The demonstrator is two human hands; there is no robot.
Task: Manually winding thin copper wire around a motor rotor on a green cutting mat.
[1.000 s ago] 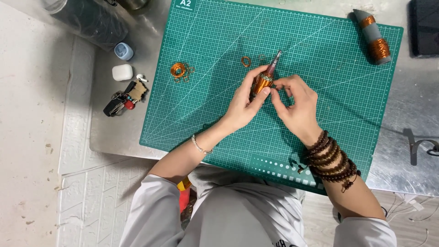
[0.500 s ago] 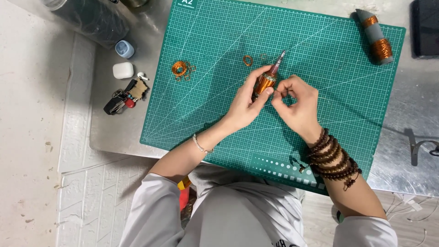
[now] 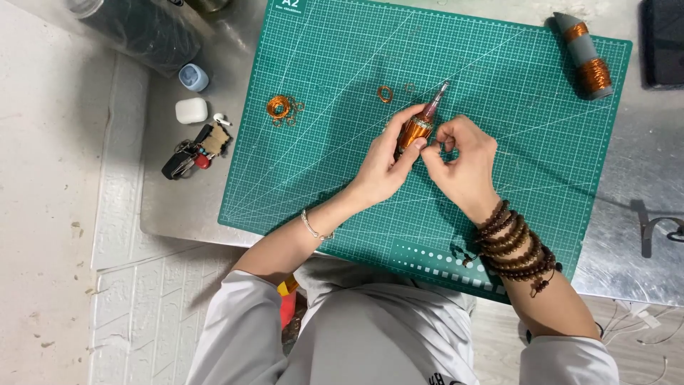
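Head view looks down on a copper-wound spool [image 3: 415, 131] pinched in the curled fingers of the left hand [image 3: 381, 167], while the right hand [image 3: 463, 167] nips its near end between thumb and forefinger. Beyond the fingertips lie a small wire ring [image 3: 385, 93] and a loose wire coil [image 3: 281, 108] on the green cutting mat [image 3: 320, 185].

Dark case [image 3: 664, 39] — cut off, top-right.

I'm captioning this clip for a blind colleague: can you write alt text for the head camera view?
Seen from above, a left hand holds a small rod wound with copper wire over a green cutting mat, while the right hand pinches at the winding. Loose copper wire rings lie on the mat, a wire spool at its far right corner, keys beside it.
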